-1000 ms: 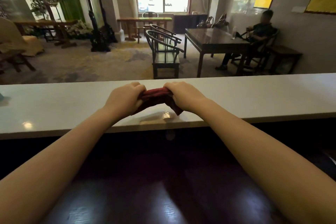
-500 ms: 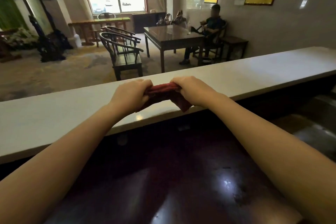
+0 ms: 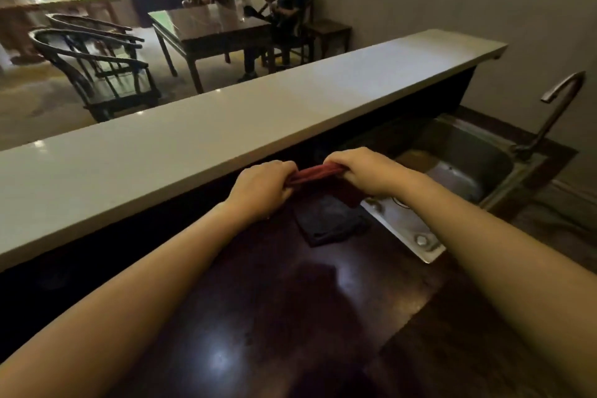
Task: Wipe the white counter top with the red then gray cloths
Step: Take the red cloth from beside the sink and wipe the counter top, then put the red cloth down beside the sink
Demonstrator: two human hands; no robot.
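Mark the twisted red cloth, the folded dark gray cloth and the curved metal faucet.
twisted red cloth (image 3: 311, 172), head view, middle of the stretched span.
folded dark gray cloth (image 3: 329, 220), head view, centre of its top.
curved metal faucet (image 3: 557, 107), head view, mid neck.

Single view only, worn on the person's head, so no second view shares any of the scene. It looks forward and down, angled toward the person's right. Wide-angle, edges bend. Both forearms run up from the bottom corners; hands (image 3: 326, 181) sit mid-frame, close to the lens. White counter (image 3: 226, 129) crosses diagonally just beyond them. Sink (image 3: 458, 158) at right, near. Dining table (image 3: 210, 26) and seated person (image 3: 287, 0) far behind, upper frame.
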